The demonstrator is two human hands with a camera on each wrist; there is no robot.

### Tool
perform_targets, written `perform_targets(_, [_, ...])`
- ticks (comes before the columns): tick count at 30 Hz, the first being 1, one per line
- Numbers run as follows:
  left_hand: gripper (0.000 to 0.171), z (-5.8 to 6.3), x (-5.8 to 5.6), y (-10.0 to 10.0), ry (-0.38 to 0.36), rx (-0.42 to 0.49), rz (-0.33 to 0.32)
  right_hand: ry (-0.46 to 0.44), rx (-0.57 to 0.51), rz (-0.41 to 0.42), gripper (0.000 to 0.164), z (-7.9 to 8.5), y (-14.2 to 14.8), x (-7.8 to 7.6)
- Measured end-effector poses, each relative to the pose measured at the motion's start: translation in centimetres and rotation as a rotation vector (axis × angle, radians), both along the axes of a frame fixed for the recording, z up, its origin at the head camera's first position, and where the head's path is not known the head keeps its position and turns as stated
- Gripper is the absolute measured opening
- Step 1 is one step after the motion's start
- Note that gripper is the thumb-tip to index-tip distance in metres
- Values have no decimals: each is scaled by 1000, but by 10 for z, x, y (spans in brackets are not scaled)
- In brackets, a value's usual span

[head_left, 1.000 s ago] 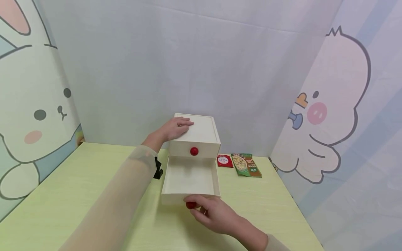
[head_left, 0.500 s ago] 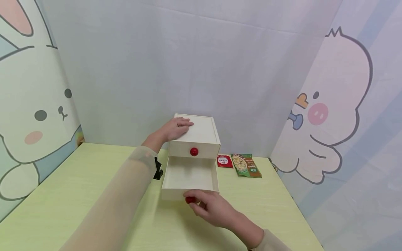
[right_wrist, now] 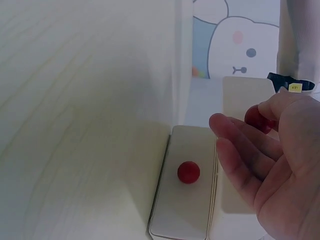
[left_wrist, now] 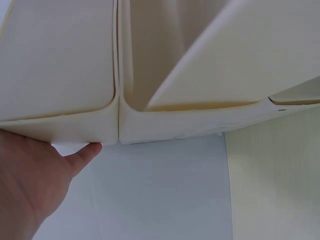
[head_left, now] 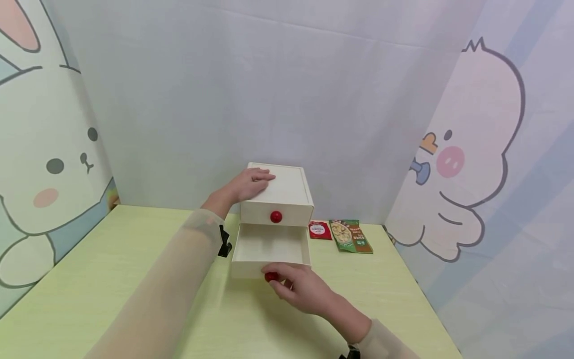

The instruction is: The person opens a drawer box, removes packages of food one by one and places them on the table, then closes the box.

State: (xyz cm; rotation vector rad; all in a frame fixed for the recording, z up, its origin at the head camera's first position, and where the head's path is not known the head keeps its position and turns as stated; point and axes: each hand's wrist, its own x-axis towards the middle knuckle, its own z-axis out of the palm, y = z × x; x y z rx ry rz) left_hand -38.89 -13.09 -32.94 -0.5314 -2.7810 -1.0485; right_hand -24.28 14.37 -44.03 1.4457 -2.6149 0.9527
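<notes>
Lower centre, the drawer (head_left: pixel 273 245) slides further in, nearer closed, right hand (head_left: pixel 309 291) fingers pinching its red knob (head_left: pixel 270 277); left hand (head_left: pixel 248 184) lies loosely atop the cabinet (head_left: pixel 289 185).

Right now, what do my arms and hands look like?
Your left sleeve and right sleeve are pale beige, thin-looking and reach the wrists. Your left hand and right hand are bare. A black band with a small yellow tag sits at the left sleeve's end; a black piece shows at the right's.

Soft, even light casts faint shadows on the table (head_left: pixel 121 264).
</notes>
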Motion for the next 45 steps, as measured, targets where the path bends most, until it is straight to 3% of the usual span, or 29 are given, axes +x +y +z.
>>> perform_targets(25, [51,0,-2,-3,3,-24,-1,11,19,-52,31,6,-13,-28])
perform_targets(35, [51,0,0,-1,-12,-10,5,-89,36,-137,35,8,-17,-38])
perform_targets(45, [50,1,0,-1,-10,0,1,-96,49,-176,36,7,-21,-50])
